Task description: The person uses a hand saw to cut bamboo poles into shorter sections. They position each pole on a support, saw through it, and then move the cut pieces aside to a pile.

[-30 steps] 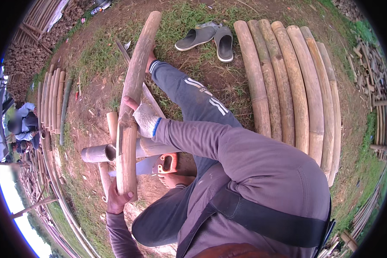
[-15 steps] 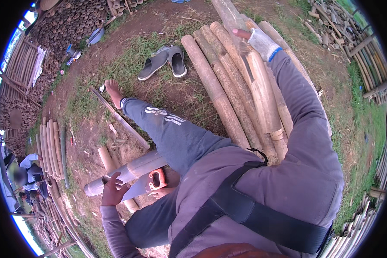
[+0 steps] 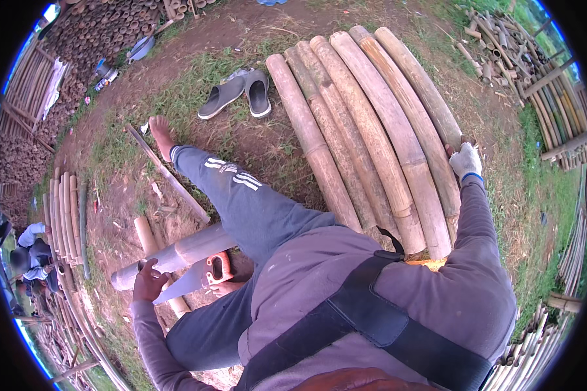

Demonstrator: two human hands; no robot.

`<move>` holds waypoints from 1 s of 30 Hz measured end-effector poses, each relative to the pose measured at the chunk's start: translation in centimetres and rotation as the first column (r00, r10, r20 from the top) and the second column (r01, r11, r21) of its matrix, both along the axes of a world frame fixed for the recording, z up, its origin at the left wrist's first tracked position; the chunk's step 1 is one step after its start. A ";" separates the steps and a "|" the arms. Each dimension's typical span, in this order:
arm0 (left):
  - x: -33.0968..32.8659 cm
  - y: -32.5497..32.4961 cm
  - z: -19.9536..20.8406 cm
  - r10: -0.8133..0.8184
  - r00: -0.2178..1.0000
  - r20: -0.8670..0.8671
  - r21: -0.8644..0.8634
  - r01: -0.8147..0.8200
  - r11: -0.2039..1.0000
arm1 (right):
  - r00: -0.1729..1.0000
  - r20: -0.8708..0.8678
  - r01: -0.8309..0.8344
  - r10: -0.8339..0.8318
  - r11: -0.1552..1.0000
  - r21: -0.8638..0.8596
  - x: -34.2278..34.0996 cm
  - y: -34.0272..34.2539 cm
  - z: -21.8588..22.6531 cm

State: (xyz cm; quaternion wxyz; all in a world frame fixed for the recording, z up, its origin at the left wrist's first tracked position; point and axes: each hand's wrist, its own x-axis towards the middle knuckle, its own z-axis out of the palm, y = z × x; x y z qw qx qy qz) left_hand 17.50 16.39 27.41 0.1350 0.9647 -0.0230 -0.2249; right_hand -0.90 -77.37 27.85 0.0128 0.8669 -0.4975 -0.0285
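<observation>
Right hand (image 3: 466, 160) grips the outermost bamboo pole (image 3: 416, 72); left hand (image 3: 149, 280) rests loosely on a cut section (image 3: 176, 254).

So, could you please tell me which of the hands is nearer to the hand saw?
Left. The left hand rests on the cut bamboo piece right beside the hand saw; the gloved right hand is far off, on the bamboo pole stack.

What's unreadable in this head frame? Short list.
- Near ends of the stacked bamboo poles: hidden behind the person's torso.
- Right hand, gloved: fingers against the outer pole, grip unclear.
- Hand saw: blade partly covered by the left hand; teeth too small.
- Crouching person at left rim: bent by fisheye, partly cut off.
</observation>
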 end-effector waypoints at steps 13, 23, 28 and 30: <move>-5.9 2.5 1.5 0.230 0.973 0.003 -0.039 -0.230 0.972 | 0.969 0.052 -0.219 0.241 0.939 -0.266 15.6 10.2 0.6; -6.0 0.7 0.4 0.227 0.974 -0.007 0.103 -0.225 0.969 | -0.279 0.363 -0.957 0.889 -0.288 -0.032 33.5 47.1 -10.6; -9.1 0.9 0.7 0.317 0.948 -0.020 0.098 -0.314 0.944 | -0.394 0.042 -0.910 0.918 -0.397 0.117 33.6 60.1 -12.2; -9.7 1.4 0.1 0.330 0.942 -0.053 0.121 -0.322 0.939 | -0.422 -0.108 -0.904 0.900 -0.409 0.126 33.4 61.4 -13.0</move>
